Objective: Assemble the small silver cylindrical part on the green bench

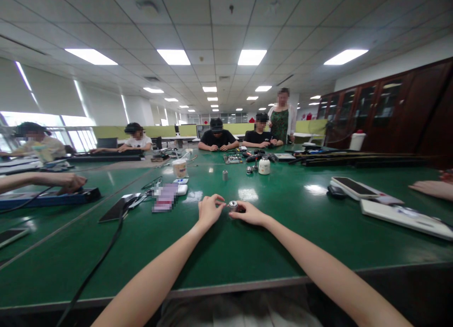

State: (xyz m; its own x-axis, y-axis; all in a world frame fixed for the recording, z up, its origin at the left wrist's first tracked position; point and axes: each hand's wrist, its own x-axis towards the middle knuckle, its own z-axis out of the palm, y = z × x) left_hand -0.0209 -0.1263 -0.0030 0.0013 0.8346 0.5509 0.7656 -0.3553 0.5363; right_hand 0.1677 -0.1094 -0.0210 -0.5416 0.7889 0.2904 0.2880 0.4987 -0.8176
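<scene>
On the green tabletop (219, 261), my right hand (250, 213) is closed round a small silver metal cylinder (232, 204) with a dark centre in its top end. The cylinder stands roughly upright between thumb and fingers. Just to its left, my left hand (210, 209) has its thumb and forefinger tips brought together in a pinch; whatever they hold, if anything, is too small to make out. A similar small metal cylinder (225, 175) stands farther back on the table, apart from both hands.
Left of my hands lie a purple-and-white packet (165, 197), a dark phone (115, 210) and a black cable (102, 256). A paper cup (180, 168) and a white jar (264, 165) stand farther back. White devices (403, 218) lie at right; co-workers sit around.
</scene>
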